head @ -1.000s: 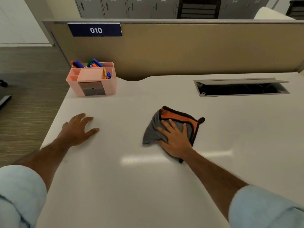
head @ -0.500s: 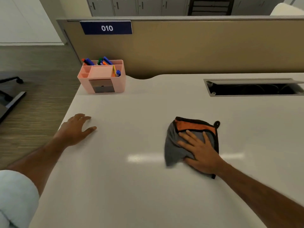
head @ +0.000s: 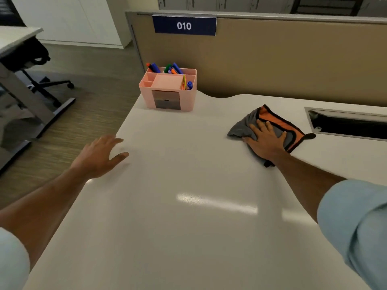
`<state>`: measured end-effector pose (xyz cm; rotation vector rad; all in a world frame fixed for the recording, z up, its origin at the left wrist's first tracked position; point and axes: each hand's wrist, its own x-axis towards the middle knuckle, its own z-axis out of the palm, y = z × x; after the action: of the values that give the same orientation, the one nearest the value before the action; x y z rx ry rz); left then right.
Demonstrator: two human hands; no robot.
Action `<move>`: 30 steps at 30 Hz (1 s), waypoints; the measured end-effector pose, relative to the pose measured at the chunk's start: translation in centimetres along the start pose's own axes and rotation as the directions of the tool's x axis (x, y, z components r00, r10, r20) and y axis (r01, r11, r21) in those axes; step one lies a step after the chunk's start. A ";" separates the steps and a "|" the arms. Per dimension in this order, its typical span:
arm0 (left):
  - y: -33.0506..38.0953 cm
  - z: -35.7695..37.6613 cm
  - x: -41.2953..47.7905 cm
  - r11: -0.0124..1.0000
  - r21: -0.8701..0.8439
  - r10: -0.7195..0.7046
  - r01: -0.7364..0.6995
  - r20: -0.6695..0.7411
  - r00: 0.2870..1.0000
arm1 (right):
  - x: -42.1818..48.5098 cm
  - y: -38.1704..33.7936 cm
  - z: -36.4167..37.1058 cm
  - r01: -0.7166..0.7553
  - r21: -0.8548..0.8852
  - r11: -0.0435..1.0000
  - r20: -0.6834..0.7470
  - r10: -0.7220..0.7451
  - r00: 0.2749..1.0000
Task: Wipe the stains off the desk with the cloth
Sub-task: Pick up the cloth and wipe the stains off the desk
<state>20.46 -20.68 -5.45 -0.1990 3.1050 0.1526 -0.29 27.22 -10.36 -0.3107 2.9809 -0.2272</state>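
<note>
Head view shows our right hand (head: 267, 141) spread flat on the grey-and-orange cloth (head: 278, 126), our left hand (head: 100, 156) open-fingered at the white desk (head: 188, 227) edge.

Tan partition (head: 272, 59), wood floor (head: 94, 114), office chair (head: 31, 59)

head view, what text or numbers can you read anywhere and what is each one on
"010": white digits on the dark blue sign fixed at the top of the tan partition behind the desk.
Locker doors at the very top carry small tags, too small and blurred to read.
Pink organiser, cloth and desk: no readable text.
</note>
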 end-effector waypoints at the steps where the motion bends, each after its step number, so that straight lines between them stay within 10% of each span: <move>1: -0.1 -0.1 0.0 1.000 0.002 -0.004 0.004 -0.005 1.000 | 0.5 -0.9 0.1 0.008 0.001 1.000 -0.001 -0.008 1.000; 12: 0.1 -1.9 0.3 0.999 0.018 -0.042 0.043 -0.048 0.998 | 0.6 -13.5 2.6 0.321 0.018 0.947 0.021 -0.322 0.947; 20: 0.8 -2.4 0.0 0.998 0.002 -0.061 0.061 -0.090 0.994 | -5.3 -22.9 4.9 0.651 0.008 0.759 0.070 -0.650 0.757; 30: 1.0 -1.2 -1.5 0.996 -0.042 -0.083 0.081 -0.071 0.994 | -3.2 -17.7 3.5 0.629 -0.039 0.776 0.067 -0.626 0.777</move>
<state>21.77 -19.57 -4.12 -0.3402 3.1608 0.2088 6.74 10.32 -10.57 -1.3030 2.7181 -0.1872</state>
